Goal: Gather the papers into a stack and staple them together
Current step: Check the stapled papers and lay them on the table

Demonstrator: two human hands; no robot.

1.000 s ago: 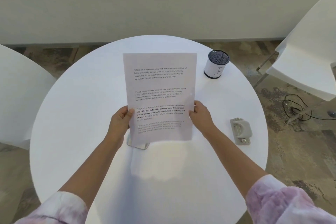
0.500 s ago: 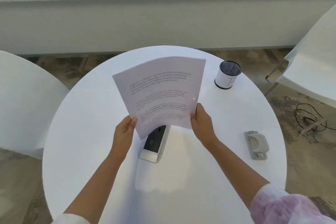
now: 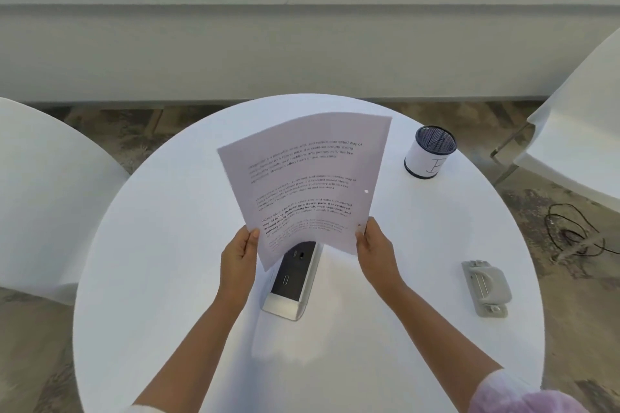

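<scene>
While both forearms reach forward over the round white table [image 3: 141,278], the left hand [image 3: 239,261] pinches the lower left edge of the papers [image 3: 308,178] and the right hand [image 3: 375,251] pinches the lower right edge. Lifted clear of the tabletop, the papers tilt leftward and bow slightly, their printed face toward the camera: four blocks of text, one partly in bold, and a small round hole near the right margin. Directly beneath their lower edge lies a dark-topped, silver-sided device [image 3: 292,282], its far end hidden by the sheet. To the right, well apart from the hands, a grey stapler [image 3: 486,288] rests near the table rim, with bare surface between. Farther back on the right stands a white cup [image 3: 429,152] with a dark mesh top. White chairs flank the table on the left [image 3: 43,194] and right [image 3: 577,144].
</scene>
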